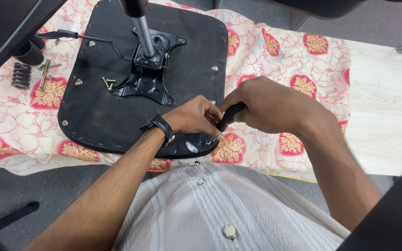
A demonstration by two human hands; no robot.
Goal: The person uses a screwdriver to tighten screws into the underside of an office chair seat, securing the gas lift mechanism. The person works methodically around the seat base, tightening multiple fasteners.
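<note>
Where fingers (212,132) pinch, black-handled tool (229,116), matte seat base (117,111), floral cloth (266,51).

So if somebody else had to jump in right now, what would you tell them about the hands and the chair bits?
Left hand: fingertips pinch a bolt at the near right corner of the upturned black seat base.
Right hand: gripping a black-handled tool, tip angled down at that same bolt.
Seat base lies on a flowered cloth over a pale table. The metal plate with its post sits at the middle.
Done: plate is in place on the base.
Left: two loose bolts lie beside the plate; a spring and a long bolt wait on the cloth at far left.
</note>
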